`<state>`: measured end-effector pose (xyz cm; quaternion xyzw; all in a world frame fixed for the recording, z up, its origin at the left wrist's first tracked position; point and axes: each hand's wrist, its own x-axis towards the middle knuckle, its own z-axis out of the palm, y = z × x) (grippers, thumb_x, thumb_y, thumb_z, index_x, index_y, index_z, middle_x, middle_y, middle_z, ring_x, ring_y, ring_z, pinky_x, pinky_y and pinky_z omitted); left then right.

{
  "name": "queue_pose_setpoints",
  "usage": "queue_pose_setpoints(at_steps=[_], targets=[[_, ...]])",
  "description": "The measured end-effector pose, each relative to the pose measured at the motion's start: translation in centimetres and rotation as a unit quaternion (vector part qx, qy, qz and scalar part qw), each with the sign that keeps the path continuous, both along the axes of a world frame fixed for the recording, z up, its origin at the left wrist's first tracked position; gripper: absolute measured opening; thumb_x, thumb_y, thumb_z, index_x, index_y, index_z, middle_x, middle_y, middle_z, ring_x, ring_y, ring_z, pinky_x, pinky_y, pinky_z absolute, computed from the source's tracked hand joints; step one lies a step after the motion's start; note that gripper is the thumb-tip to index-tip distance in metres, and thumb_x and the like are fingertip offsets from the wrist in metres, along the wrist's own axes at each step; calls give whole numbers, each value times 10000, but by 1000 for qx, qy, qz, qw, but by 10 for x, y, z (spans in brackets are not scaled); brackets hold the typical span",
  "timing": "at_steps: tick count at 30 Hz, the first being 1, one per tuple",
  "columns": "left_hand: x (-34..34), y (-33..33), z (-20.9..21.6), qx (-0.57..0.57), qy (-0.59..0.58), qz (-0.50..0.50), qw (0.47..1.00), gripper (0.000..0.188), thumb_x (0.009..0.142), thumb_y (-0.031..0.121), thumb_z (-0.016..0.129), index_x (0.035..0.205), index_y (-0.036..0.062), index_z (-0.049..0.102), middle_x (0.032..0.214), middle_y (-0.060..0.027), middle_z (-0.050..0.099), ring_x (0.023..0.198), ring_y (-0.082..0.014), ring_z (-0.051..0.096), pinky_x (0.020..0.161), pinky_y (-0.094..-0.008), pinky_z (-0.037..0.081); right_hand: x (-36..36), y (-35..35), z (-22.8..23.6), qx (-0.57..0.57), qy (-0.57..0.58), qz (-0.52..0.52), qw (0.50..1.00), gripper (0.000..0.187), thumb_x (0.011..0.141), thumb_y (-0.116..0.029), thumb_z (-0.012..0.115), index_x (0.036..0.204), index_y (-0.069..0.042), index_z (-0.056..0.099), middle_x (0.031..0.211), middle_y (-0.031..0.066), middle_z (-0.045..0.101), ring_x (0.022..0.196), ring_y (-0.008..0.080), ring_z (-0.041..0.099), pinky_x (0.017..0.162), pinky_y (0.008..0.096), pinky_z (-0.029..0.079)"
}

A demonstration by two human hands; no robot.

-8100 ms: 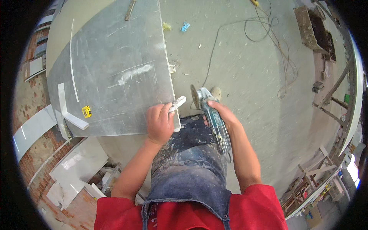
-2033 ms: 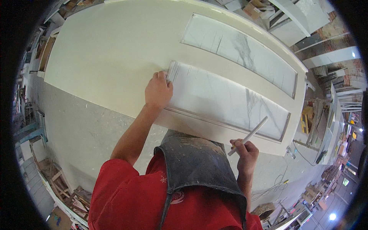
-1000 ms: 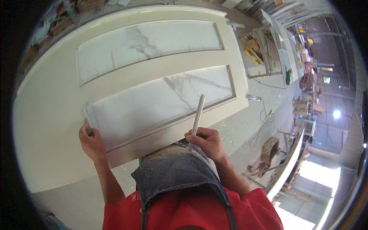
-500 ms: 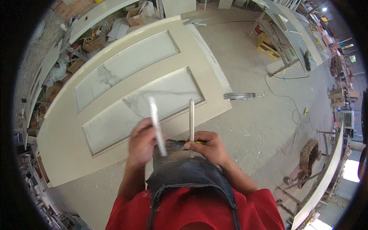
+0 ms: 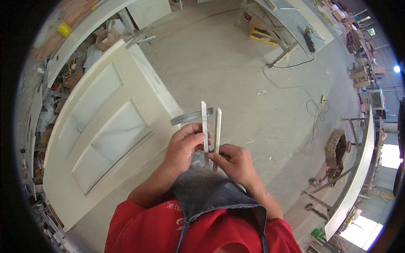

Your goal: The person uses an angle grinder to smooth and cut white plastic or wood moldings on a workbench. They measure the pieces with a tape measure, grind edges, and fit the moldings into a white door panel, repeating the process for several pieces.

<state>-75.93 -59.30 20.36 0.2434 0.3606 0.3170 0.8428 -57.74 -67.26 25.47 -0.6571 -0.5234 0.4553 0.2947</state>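
Upright in my left hand (image 5: 184, 146) is a thin white strip (image 5: 204, 122), pinched between thumb and fingers. My right hand (image 5: 234, 163) grips a second pale strip (image 5: 217, 130) with a rounded top, its thumb near the foot of the first strip. Side by side, the two strips stand with a narrow gap between them. Something small and yellowish shows in the right palm, too hidden to name. To the left lies a large cream panel (image 5: 138, 86) with two marble-patterned insets. A grey bar-like piece (image 5: 185, 117) projects from the panel's near right corner, partly behind the left strip.
A bench with a grey top (image 5: 291, 19) stands at the far right, a corded power tool (image 5: 310, 39) on it. Below sits a yellow box (image 5: 260, 33). Cable (image 5: 291, 86) trails over the floor. A long white board (image 5: 352, 194) rests on metal stands at right.
My left hand has brought its strip rightward, next to the one in my right hand. The view has swung right, so the panel now sits farther left.
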Motion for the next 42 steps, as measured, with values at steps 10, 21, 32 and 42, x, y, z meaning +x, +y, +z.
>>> queue_pose_setpoints(at_steps=[10, 21, 32, 42], targets=[[185, 85, -24, 48, 5, -75, 996, 395, 953, 182, 726, 1270, -42, 654, 1129, -102, 706, 990, -166, 668, 827, -322, 555, 148, 62, -12, -78, -105, -104, 986, 262, 954, -175, 749, 851, 57, 682, 730, 97, 624, 678, 129, 527, 624, 340, 459], [252, 165, -14, 80, -25, -58, 995, 447, 935, 192, 732, 1312, -18, 619, 1162, -123, 696, 1054, -210, 669, 885, -369, 557, 243, 165, -8, -71, -34, 1, 997, 247, 996, -184, 721, 891, 39, 731, 735, 89, 668, 693, 121, 588, 630, 346, 481], [387, 259, -13, 80, 75, -68, 992, 390, 972, 127, 723, 1299, -67, 639, 1062, -94, 711, 917, -173, 684, 819, -316, 554, 393, 269, -29, 31, -14, 102, 994, 205, 962, -254, 732, 1020, -60, 765, 888, 170, 703, 787, 354, 665, 706, 416, 528], [569, 391, 26, 148, 124, -174, 966, 333, 976, 126, 712, 1240, -77, 699, 974, -62, 720, 808, -118, 629, 730, -267, 510, 571, 373, -17, 64, 8, 52, 997, 174, 980, -221, 718, 1065, -79, 771, 879, 172, 714, 746, 311, 669, 713, 404, 533]])
